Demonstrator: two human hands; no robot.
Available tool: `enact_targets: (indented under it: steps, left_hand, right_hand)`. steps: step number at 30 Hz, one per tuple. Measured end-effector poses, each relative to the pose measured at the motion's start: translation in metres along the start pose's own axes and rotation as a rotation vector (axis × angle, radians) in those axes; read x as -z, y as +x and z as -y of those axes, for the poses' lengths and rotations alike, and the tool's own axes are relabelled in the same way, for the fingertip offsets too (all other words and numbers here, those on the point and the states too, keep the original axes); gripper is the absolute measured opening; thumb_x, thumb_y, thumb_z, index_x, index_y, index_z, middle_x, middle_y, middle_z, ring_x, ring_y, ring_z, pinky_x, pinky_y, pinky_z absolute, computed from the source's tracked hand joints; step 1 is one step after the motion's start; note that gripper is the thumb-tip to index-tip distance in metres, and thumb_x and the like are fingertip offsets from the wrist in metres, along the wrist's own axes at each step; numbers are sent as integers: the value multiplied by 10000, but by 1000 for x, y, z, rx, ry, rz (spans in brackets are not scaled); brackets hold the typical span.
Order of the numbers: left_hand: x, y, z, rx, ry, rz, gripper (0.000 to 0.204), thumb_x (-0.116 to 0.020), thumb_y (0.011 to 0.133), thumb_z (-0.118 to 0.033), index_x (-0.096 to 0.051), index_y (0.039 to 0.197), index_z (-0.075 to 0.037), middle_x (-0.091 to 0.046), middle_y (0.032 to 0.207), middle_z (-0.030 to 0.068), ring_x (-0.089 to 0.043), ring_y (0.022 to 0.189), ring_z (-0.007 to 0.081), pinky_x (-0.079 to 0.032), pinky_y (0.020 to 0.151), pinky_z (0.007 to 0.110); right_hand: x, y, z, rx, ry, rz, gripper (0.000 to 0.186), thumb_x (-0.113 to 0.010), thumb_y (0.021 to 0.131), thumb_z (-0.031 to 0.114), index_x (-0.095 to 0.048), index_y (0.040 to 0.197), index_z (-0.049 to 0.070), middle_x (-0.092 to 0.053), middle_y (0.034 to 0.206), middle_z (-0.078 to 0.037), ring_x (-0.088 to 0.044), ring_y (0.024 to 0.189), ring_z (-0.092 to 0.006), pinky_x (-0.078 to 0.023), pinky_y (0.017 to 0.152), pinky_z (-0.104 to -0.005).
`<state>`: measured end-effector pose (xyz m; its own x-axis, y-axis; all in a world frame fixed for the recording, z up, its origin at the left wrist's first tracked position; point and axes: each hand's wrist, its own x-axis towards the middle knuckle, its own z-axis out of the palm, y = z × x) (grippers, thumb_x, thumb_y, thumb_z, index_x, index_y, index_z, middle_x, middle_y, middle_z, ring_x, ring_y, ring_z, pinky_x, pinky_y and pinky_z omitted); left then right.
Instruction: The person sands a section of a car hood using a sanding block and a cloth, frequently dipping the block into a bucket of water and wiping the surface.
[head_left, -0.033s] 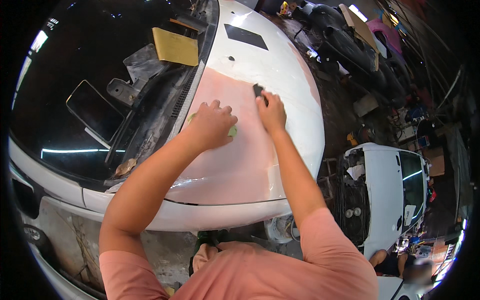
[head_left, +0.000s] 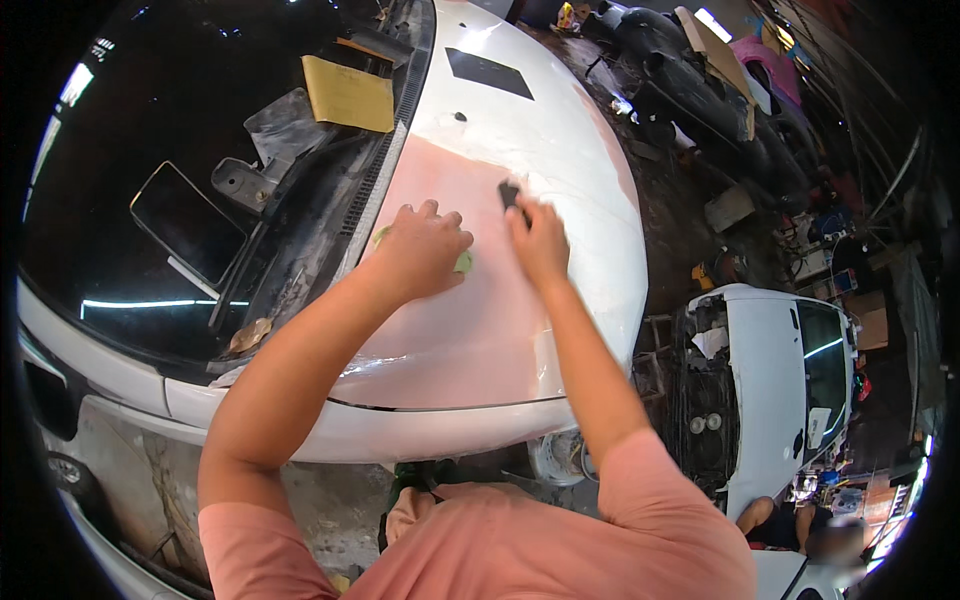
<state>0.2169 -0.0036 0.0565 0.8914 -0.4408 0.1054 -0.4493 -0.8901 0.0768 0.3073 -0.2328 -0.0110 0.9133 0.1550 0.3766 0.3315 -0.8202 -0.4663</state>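
A white car hood (head_left: 600, 270) lies under both hands, with a large pinkish, sanded-looking patch (head_left: 455, 345) across its near half. My left hand (head_left: 428, 250) rests on that patch, fingers curled over a pale green pad (head_left: 464, 262) that shows only at its edges; whether it is sponge or cloth I cannot tell. Pinched in my right hand (head_left: 540, 235) is a small dark piece of sandpaper (head_left: 509, 192), pressed on the hood near the border of pink and white. Farther up lies a black rectangular sheet (head_left: 489, 73), flat on the white paint.
Left of the hood is the dark windshield (head_left: 130, 120), with a yellow sheet (head_left: 350, 95), a phone-like dark slab (head_left: 188, 222) and a grey bracket (head_left: 243, 184) near its base. Another white car (head_left: 765, 380) stands at right; a person (head_left: 775, 525) sits beside it. A bucket (head_left: 556, 460) is below the hood's edge.
My right hand has slid slightly nearer to me and left with the sandpaper. My left hand stays in place on the green pad.
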Motion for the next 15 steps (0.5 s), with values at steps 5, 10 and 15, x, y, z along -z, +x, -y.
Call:
enact_targets:
  steps: [5,10,15]
  left_hand:
    - [-2,-3,6,7,-11,30,434,-831,854,-427,-779,1180,-145,-709,1248,98,-649,1179,354,-554,910,505]
    - [3,10,-13,-42,-9,16,440,-831,852,-424,-779,1189,-147,-709,1255,103,-648,1184,357,-559,923,507]
    - [-4,-6,7,25,-13,34,437,-829,854,-426,-779,1189,-150,-709,1264,97,-647,1191,354,-564,943,508]
  right_hand:
    - [14,-66,15,65,77,87,366,-711,1005,354,-762,1275,112,-706,1209,-132,-668,1120,-377,-563,967,-491]
    - [15,25,-14,-39,-84,-69,398,-624,1043,407,-745,1289,119,-695,1223,-139,-654,1130,-394,-556,959,-525]
    - [15,-101,32,81,12,69,360,-710,1009,334,-761,1295,121,-700,1187,-110,-660,1092,-380,-563,937,-522]
